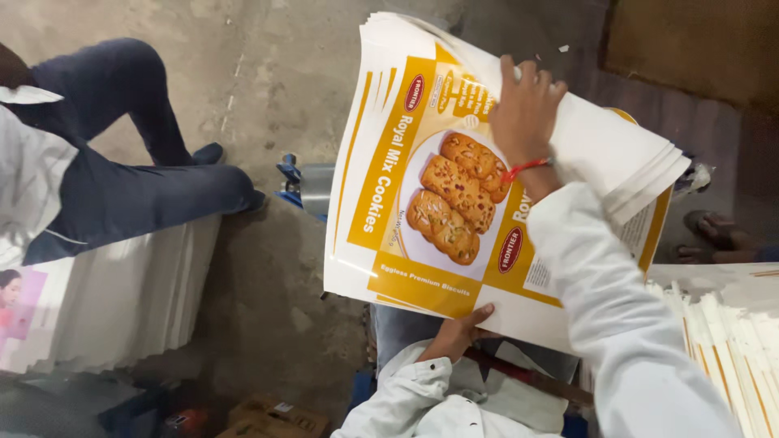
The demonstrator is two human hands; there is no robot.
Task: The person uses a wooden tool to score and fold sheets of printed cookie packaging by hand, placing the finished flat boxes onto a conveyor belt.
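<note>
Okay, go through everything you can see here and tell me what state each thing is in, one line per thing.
Stack of printed sheets: lifted off the floor, held in both hands, bent over at the top.
Left hand: gripping the stack's lower edge.
Right hand: pressed on top of the stack, fingers curled over the bend.
White pile at left: resting, fanned edges.
Pile at right: resting, edges showing.
Another person: seated beside the left pile.

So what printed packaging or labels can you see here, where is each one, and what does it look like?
Stack of printed carton sheets: centre, held by the left hand below and the right hand on top; white and yellow, with a biscuit photo.
Pile of flat sheets: left, white edges, with a pink printed picture at its corner.
Pile of sheets: right, white with yellow edges.
Cardboard box: bottom, brown, with a small label.
</note>
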